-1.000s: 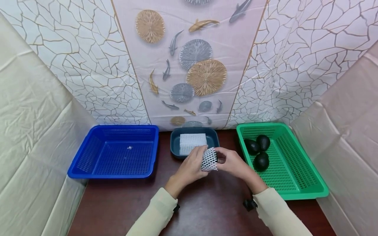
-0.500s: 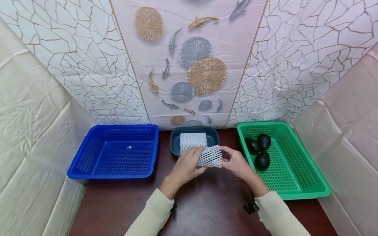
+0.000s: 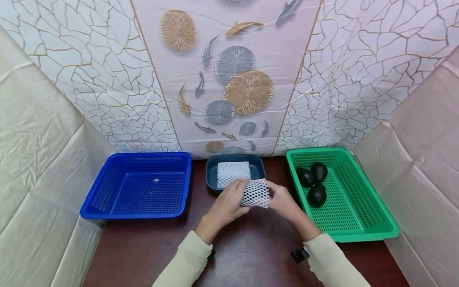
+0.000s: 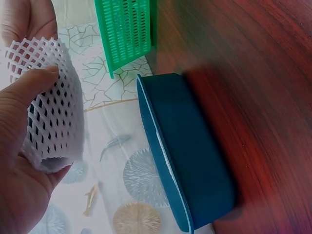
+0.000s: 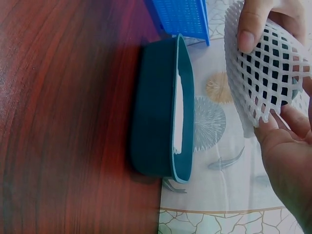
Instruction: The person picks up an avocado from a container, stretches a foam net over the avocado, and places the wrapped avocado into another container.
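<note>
In the head view my left hand (image 3: pixel 227 202) grips a white foam fruit net (image 3: pixel 255 193) in front of me. The left wrist view shows that thumb pressed over the mesh. A dark avocado (image 5: pixel 273 68) shows through the holes in the right wrist view. My right hand (image 3: pixel 282 200) is at the net's right-hand opening, its thumb and fingers on the rim (image 5: pixel 263 114); some of its fingers are hidden behind the net. Just beyond the hands, flat white foam nets (image 3: pixel 233 173) lie in a dark teal tub (image 3: pixel 259 162).
A green basket (image 3: pixel 358 235) at right holds three dark avocados (image 3: pixel 317 195). At left stands a blue basket (image 3: pixel 134 215) with a small white scrap (image 3: pixel 156 180) in it. All rest on a dark red-brown table (image 3: pixel 251 255), with patterned cloth behind.
The dark avocado showed at the net's right end a second ago; now mesh covers that end. The right hand shifted right with the rim, then closed in slightly. The left hand moved slightly left.
</note>
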A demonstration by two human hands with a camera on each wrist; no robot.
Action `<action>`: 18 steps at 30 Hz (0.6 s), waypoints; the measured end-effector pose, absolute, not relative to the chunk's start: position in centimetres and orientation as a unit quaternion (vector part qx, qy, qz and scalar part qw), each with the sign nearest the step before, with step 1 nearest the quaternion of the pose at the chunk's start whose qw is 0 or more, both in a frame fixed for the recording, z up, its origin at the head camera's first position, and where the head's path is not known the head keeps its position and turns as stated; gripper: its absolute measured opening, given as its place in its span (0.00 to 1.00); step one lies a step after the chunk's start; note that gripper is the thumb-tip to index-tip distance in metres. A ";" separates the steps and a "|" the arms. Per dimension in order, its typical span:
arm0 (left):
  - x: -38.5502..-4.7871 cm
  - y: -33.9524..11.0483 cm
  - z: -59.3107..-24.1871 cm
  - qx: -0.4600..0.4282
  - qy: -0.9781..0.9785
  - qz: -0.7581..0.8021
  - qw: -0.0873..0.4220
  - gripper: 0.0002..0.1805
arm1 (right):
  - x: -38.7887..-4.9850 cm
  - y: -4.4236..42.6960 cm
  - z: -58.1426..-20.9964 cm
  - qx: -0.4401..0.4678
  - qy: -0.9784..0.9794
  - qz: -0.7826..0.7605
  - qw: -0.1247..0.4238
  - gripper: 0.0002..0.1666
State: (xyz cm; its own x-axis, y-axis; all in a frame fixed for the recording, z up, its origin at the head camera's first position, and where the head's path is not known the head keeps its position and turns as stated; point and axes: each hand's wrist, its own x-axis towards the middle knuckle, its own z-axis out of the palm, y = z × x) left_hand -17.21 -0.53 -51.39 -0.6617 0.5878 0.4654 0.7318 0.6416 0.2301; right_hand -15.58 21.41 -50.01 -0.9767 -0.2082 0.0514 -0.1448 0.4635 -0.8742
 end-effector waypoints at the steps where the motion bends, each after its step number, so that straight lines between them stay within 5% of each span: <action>1: -17.2 -0.5 -51.4 -0.369 -0.891 -0.202 0.170 0.46 | -15.6 21.4 -50.0 -0.103 0.853 -0.510 0.033 0.32; 11: -17.2 0.0 -50.9 -0.339 -0.917 -0.199 0.067 0.60 | -15.4 20.8 -50.3 -0.125 0.868 -0.480 0.023 0.28; 18: -17.4 -0.1 -50.6 -0.312 -0.926 -0.210 0.036 0.59 | -15.3 20.2 -50.2 -0.129 0.843 -0.520 0.049 0.28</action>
